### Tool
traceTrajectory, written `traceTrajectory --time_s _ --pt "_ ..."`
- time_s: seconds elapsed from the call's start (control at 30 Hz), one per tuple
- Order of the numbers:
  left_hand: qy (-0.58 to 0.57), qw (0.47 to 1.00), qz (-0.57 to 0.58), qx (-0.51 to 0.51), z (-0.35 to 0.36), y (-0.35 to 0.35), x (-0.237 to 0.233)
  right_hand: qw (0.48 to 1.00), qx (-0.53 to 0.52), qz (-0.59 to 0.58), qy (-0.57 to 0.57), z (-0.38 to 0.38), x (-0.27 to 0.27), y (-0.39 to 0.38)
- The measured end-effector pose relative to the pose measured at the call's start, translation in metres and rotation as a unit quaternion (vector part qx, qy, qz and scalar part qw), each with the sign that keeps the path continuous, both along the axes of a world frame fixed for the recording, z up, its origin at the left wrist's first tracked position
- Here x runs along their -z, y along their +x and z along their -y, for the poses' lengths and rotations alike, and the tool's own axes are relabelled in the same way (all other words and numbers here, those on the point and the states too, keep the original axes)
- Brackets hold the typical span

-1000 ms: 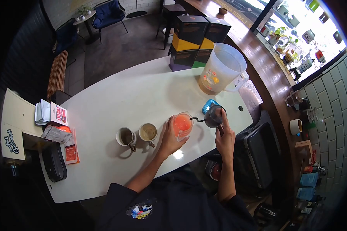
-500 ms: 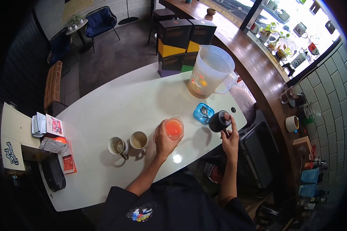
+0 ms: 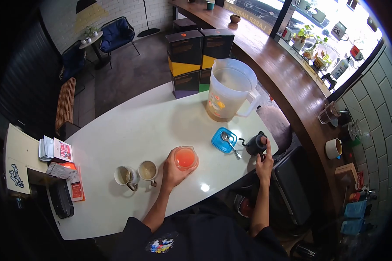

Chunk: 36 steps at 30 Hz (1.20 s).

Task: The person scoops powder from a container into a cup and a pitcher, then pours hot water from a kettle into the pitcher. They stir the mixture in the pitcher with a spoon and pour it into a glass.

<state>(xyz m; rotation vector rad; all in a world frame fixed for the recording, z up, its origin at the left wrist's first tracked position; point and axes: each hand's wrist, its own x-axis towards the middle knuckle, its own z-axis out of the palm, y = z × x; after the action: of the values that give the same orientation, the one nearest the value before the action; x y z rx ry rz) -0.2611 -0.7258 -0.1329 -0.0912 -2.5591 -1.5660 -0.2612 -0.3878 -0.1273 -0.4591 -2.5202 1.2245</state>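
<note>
My left hand (image 3: 173, 171) is wrapped round a clear glass (image 3: 186, 158) with a red-orange drink in it. In my right hand (image 3: 264, 166) is the handle of a small black gooseneck kettle (image 3: 253, 145), a finger lying on its lid. The kettle is at the table's right end, its thin spout pointing left. Beside that spout sits a blue-rimmed square dish (image 3: 221, 145) with a metal spoon (image 3: 231, 144) resting across it. Two mugs, one (image 3: 125, 175) further left and one (image 3: 148, 170) nearer the glass, stand left of my left hand.
A large translucent pitcher (image 3: 231, 89) with some brownish liquid stands behind the dish. Stacked black boxes (image 3: 185, 48) rise at the table's far edge. Cards and packets (image 3: 62, 150) lie at the left end of the white table (image 3: 100, 209). A wooden counter (image 3: 287, 82) curves along the right.
The kettle has gone from tilted over beside the dish to more upright, further right and lower. The dish and spoon now show more fully. The whole view has shifted slightly.
</note>
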Motion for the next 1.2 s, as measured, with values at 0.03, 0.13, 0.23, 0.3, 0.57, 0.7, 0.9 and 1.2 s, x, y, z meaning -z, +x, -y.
traceTrajectory --time_s 0.03,0.13,0.23,0.3,0.57,0.7,0.9,1.2 --pt "-0.005 1.000 -0.004 -0.006 -0.002 0.001 0.000 1.000 -0.008 -0.007 0.013 -0.003 0.003 -0.003" --pt "-0.008 1.000 -0.008 -0.018 -0.008 0.002 -0.002 0.997 -0.035 -0.058 0.040 -0.012 0.015 -0.014" --pt "-0.018 0.999 -0.012 -0.043 -0.016 0.002 -0.005 0.997 -0.038 -0.044 0.041 -0.018 0.019 -0.022" --pt "-0.031 0.997 -0.016 -0.064 -0.021 0.002 -0.005 0.996 -0.046 -0.055 0.057 -0.016 0.017 -0.025" --pt "-0.058 0.996 -0.009 -0.063 -0.023 -0.004 -0.012 0.989 -0.084 -0.009 0.118 -0.024 0.014 -0.036" --pt "-0.073 0.996 -0.007 -0.042 -0.017 -0.005 -0.017 0.962 -0.070 0.087 0.251 -0.017 -0.015 -0.034" --pt "-0.053 0.998 -0.018 -0.025 -0.011 -0.001 -0.023 0.968 -0.053 -0.067 0.235 -0.004 -0.052 -0.056" --pt "-0.064 0.989 -0.119 -0.054 -0.003 0.006 -0.030 0.964 -0.140 -0.212 -0.077 0.007 -0.054 -0.123"
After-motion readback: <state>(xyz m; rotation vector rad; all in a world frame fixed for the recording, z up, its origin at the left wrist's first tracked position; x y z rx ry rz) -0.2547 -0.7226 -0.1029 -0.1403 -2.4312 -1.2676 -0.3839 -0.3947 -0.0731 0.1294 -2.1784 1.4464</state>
